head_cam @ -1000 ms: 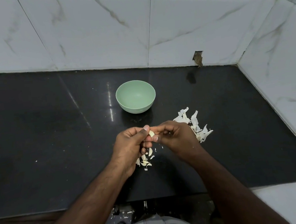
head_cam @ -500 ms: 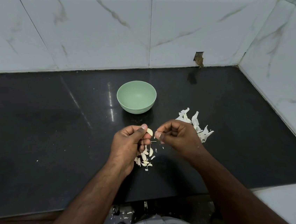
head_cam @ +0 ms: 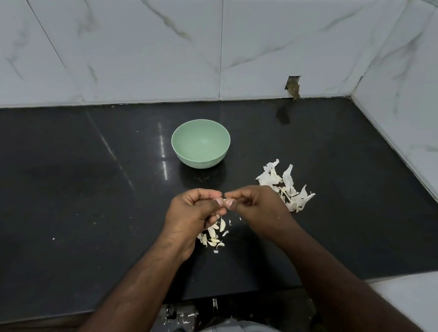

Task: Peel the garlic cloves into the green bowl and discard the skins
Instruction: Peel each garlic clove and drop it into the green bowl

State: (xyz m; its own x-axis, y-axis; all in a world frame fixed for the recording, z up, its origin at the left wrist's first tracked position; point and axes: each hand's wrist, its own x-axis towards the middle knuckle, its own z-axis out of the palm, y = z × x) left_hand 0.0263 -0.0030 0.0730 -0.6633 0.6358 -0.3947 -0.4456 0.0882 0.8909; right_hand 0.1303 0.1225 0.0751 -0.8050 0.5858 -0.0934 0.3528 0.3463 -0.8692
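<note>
Both hands raised, fingertips meeting | left hand (head_cam: 193, 211), right hand (head_cam: 257, 205) apparently pinch garlic clove (head_cam: 227, 202)

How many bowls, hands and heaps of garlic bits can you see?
green bowl: 1
Hands: 2, left hand and right hand
Heaps: 2, cloves and skins
Total: 5

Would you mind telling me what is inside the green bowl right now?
Nothing shows inside the green bowl: its visible interior is bare. Only the near inner wall, behind the rim, is hidden.
</note>
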